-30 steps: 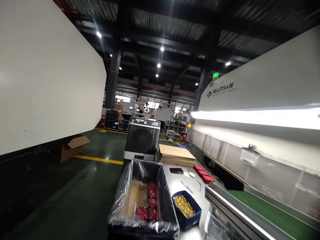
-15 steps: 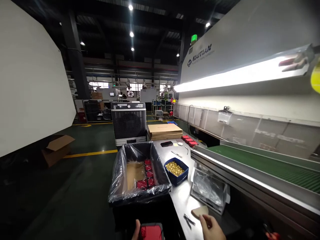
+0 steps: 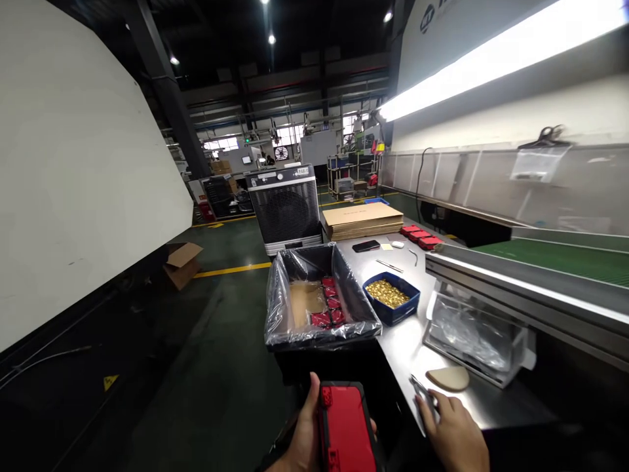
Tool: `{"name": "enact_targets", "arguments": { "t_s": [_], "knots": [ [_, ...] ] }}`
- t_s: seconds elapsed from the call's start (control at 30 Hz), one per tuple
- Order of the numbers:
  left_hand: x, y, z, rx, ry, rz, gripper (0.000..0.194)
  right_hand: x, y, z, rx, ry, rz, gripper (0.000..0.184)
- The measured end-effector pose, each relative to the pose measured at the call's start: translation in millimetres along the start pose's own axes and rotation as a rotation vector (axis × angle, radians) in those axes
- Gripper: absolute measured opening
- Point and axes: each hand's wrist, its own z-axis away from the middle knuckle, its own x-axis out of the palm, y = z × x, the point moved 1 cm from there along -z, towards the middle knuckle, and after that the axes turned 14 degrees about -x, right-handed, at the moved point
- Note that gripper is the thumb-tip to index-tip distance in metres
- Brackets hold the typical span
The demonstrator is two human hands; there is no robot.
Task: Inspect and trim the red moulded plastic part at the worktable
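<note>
Left hand [image 3: 303, 429] is holding a red-and-black case [image 3: 346, 423] upright at the near edge of the scene, thumb along its left side and a fingertip showing at its right. To the right, the right hand [image 3: 457, 432] is reaching over the near end of the metal table [image 3: 405, 347], its thumb and fingers touching a pair of pliers [image 3: 417, 388]; whether they are gripping it firmly, I cannot tell. Just beyond those fingers a flat beige pad [image 3: 448, 378] is lying on the metal, and a tilted clear bin [image 3: 515, 357] is holding crumpled plastic bags [image 3: 472, 334]. Farther off, a blue bin [image 3: 393, 316] is holding small golden pieces [image 3: 386, 293]. On its left, a crate [image 3: 319, 339] lined with clear plastic is standing, with red pieces [image 3: 331, 305] lying along its right side. Toward the far end, a dark phone [image 3: 366, 246] is lying near a stack of cardboard [image 3: 363, 223], and more red cases [image 3: 420, 237] are sitting in a row on the right.
</note>
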Motion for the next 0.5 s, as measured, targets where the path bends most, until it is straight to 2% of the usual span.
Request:
{"name": "enact_targets", "arguments": {
  "t_s": [0.2,0.33,0.43,0.5],
  "knots": [
    [11.8,-1.3,4.1,0.024,0.058,0.068,0.103,-2.7,0.3,-2.0,0.037,-0.057,0.011,0.063],
    [15.6,3.1,6.4,0.053,0.092,0.102,0.098,-13.4,-4.5,-7.2,0.121,-0.109,-0.054,0.062],
    [17.3,8.1,7.6,0.079,0.112,0.090,0.099,-27.3,-3.1,-16.4,0.296,-0.076,-0.105,0.078],
    [19.0,11.4,8.5,0.099,0.113,0.077,0.099,-34.1,7.3,-23.0,0.469,0.048,-0.076,0.099]
  ]
}}
